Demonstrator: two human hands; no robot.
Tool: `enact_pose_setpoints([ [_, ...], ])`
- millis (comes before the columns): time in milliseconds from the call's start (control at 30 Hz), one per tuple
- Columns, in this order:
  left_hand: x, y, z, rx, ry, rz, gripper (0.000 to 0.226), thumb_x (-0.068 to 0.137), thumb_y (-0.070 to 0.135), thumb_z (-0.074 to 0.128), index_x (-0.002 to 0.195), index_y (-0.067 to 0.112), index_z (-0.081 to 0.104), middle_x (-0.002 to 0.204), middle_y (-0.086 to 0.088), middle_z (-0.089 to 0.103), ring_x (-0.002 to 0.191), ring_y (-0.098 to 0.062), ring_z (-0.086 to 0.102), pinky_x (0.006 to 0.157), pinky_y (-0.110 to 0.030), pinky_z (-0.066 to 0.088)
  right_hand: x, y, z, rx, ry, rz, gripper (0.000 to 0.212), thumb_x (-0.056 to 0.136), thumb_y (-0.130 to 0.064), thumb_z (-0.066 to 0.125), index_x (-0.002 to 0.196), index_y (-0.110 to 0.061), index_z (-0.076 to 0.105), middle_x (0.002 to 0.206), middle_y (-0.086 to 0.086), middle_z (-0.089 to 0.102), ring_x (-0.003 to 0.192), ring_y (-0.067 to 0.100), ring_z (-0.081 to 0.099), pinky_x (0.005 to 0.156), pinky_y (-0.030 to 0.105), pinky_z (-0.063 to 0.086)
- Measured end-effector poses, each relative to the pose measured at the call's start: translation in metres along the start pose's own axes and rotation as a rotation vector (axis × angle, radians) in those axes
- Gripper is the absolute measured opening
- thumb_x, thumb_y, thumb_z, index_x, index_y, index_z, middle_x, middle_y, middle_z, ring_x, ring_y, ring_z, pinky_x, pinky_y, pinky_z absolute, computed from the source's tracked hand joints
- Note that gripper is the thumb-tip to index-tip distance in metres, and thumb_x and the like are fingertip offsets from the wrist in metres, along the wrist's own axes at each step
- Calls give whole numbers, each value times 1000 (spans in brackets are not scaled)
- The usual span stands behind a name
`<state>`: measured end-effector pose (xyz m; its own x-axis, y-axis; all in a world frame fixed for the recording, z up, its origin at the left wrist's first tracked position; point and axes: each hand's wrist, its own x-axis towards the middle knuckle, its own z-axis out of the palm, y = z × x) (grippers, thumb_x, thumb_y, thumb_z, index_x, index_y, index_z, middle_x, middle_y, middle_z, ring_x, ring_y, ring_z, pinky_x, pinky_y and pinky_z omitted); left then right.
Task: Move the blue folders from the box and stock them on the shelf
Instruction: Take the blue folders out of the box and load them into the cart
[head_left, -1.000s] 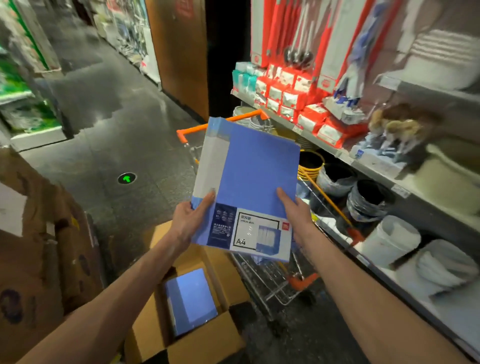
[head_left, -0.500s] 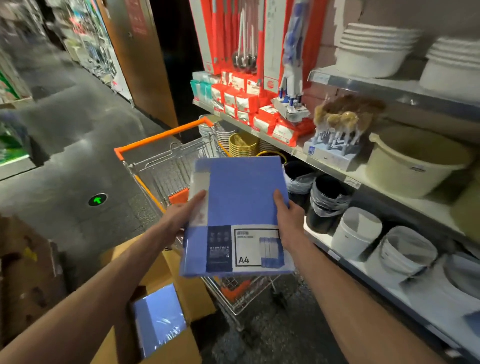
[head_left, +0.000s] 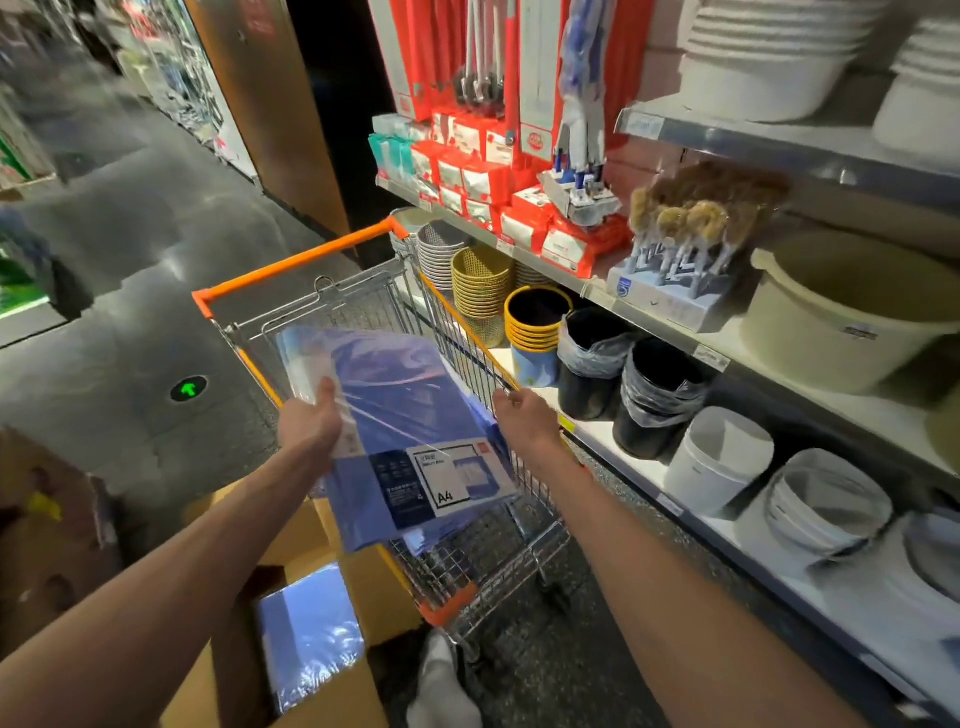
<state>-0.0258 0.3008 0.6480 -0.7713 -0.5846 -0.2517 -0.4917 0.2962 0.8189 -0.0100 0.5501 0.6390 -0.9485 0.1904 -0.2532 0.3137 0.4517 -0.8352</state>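
Observation:
A plastic-wrapped pack of blue A4 folders (head_left: 410, 426) lies flat and tilted over the wire shopping cart (head_left: 478, 566). My left hand (head_left: 311, 426) grips its left edge, thumb on top. My right hand (head_left: 524, 421) holds its right edge, the fingers hidden under the pack. More blue folders (head_left: 306, 644) lie in the open cardboard box (head_left: 363, 582) on the floor, below my left arm. The shelf (head_left: 717, 358) runs along the right.
The shelf carries red packets (head_left: 467, 176), brushes (head_left: 696, 218), a beige tub (head_left: 852, 312), stacked baskets (head_left: 480, 280) and black and white bins (head_left: 654, 395). The cart's orange handle (head_left: 296, 260) faces away. Another cardboard box (head_left: 47, 530) stands at left. A white shoe (head_left: 441, 686) shows below.
The pack has dropped from upright in front of me to flat and low over the cart. My view has swung right, toward the shelf.

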Motion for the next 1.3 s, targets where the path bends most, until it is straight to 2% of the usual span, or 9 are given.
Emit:
enact_pose_setpoints([
  [100,35,-2,19,-20,8,-44,75,101,55,47,129,-15,52,130,-30,59,118,-46,59,93,-41,49,24,5,2,-28,-28,38,51,102,-46,44,127,-4,60,128,15,61,110,32,55,89,35,41],
  [233,88,6,62,-13,-69,-88,74,104,53,38,133,-13,51,134,-31,57,120,-44,58,99,-42,47,64,5,6,-80,-20,103,43,102,-43,43,99,-5,62,103,13,64,94,30,56,77,36,39],
  [400,143,27,127,60,-174,-71,65,108,44,36,131,-16,50,129,-30,58,107,-41,61,71,-23,49,119,-5,18,-161,7,193,39,103,-35,42,79,-8,57,93,14,60,89,30,53,72,36,34],
  [567,202,23,188,102,-289,-123,61,106,43,35,134,-9,49,131,-28,59,116,-42,61,93,-43,53,169,-4,37,-178,10,254,33,103,-34,42,79,-14,51,86,9,56,83,24,51,72,34,37],
  [700,219,29,224,129,-349,-132,53,107,35,34,140,-6,45,136,-26,55,120,-40,59,92,-39,52,196,-5,45,-210,-17,300,36,103,-34,43,74,-15,52,72,2,53,78,23,51,68,33,35],
  [833,236,29,253,194,-367,-115,59,107,39,40,135,-12,39,129,-30,57,113,-44,61,78,-46,53,220,-3,52,-247,-47,315,33,103,-41,41,99,-15,62,99,7,62,96,25,57,78,33,39],
  [933,248,24,269,219,-527,-65,45,103,39,46,107,-5,56,100,-23,69,75,-36,72,46,-33,51,232,-3,55,-257,-72,321,40,104,-40,42,118,-10,64,115,11,65,106,28,59,86,35,43],
  [1100,253,23,268,478,-594,152,45,97,29,45,59,9,59,58,-10,70,65,-28,73,73,-43,62,232,-11,57,-224,-119,285,40,105,-39,39,118,-8,63,106,7,63,97,25,58,82,34,44],
  [1300,216,20,234,307,-662,212,22,101,29,50,107,8,54,91,-12,72,71,-26,74,74,-43,58,204,-15,57,-231,-142,225,32,103,-34,41,95,-9,58,90,5,59,76,18,51,64,30,39],
])
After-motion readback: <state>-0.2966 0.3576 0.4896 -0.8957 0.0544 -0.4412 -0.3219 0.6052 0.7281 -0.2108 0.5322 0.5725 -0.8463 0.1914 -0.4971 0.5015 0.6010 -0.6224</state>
